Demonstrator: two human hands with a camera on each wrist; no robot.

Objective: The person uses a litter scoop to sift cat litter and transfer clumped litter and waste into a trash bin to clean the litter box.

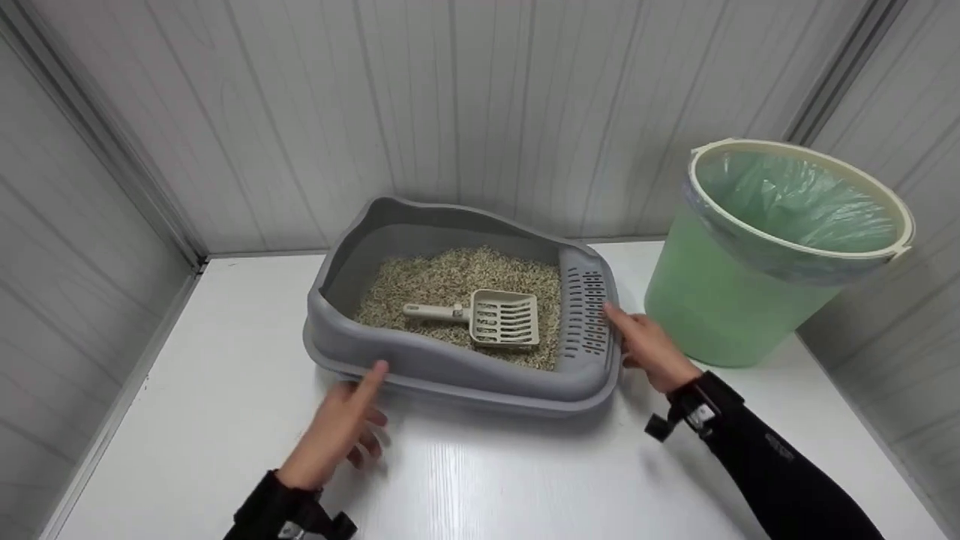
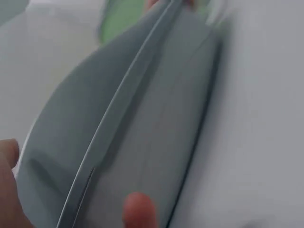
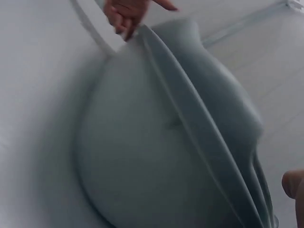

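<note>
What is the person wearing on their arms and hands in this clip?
Both hands are bare. The left hand and right hand come out of long black sleeves. A black strap with a small black mount sits on each wrist; the right sleeve shows a faint marking, too small to read.

Matt grey plastic litter tray (image 1: 420, 360), grainy litter (image 1: 450, 277), glossy white tabletop (image 1: 225, 390).

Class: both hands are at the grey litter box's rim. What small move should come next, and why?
Probably the right hand, resting on the litter box edge, should reach in for the scoop lying on the litter, since the lined bin stands ready alongside.
</note>
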